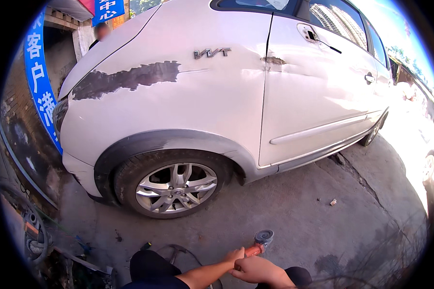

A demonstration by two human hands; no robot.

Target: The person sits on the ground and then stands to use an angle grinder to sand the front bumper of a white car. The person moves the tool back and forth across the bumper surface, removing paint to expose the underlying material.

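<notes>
Low in front of me, between my knees, an orange-red angle grinder (255, 250) points away with its round grey disc head up. My left hand (234, 255) is closed around its body. Closer in, my right hand (253, 269) curls over the rear of the tool and hides that end. Ahead stands a white car (222, 101), well beyond the grinder. Its front fender bears a ragged dark patch (125, 79) of stripped paint. The front door (318, 106) has a dent with scraped paint near its leading edge, and its mirror mount is bare with a wire hanging out.
The front wheel (176, 188) faces me under a grey arch trim. A dark cable (178, 250) loops over the concrete beside my left knee. Tools and clutter (33, 231) lie at the lower left, near a blue banner (41, 77). A small stone (333, 202) rests on the cracked ground.
</notes>
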